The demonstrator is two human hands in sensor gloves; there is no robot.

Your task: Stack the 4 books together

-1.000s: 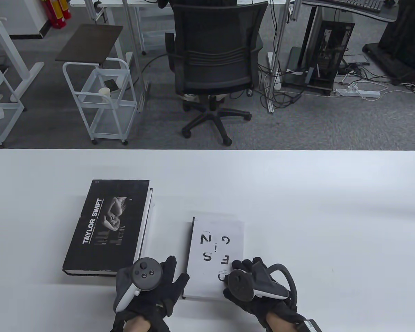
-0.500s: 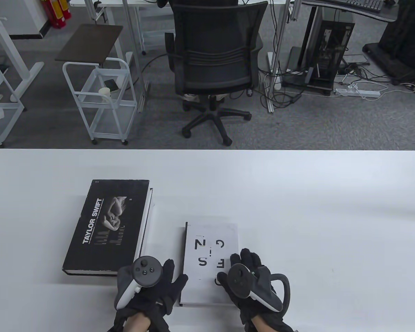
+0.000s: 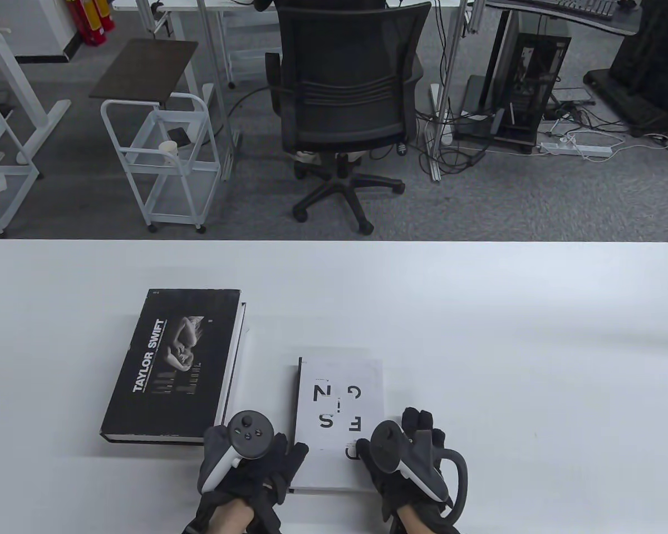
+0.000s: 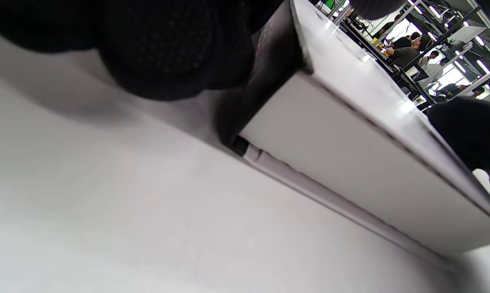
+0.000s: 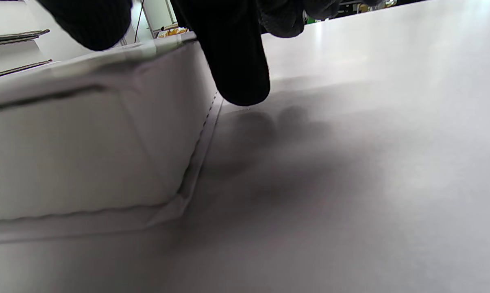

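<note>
A white book with scattered black letters (image 3: 337, 411) lies flat at the near middle of the white table (image 3: 534, 361); a thin white edge shows under it. A black "Taylor Swift" book (image 3: 172, 364) lies to its left on top of another book, whose edge (image 3: 242, 334) peeks out on the right. My left hand (image 3: 284, 451) holds the white book's near-left corner, fingers (image 4: 167, 53) against the dark spine of the book (image 4: 350, 162). My right hand (image 3: 392, 433) holds the near-right corner, thumb on the cover, a finger (image 5: 236, 61) down beside the book's edge (image 5: 86, 154).
Beyond the table's far edge stand a black office chair (image 3: 345, 94) and a white wire cart (image 3: 161, 161) on the grey carpet. Bare tabletop stretches to the right of the white book and behind both stacks.
The white book slid left and toward me, then stopped. My left hand moved right onto the spine corner; my right hand shifted to the book's right edge.
</note>
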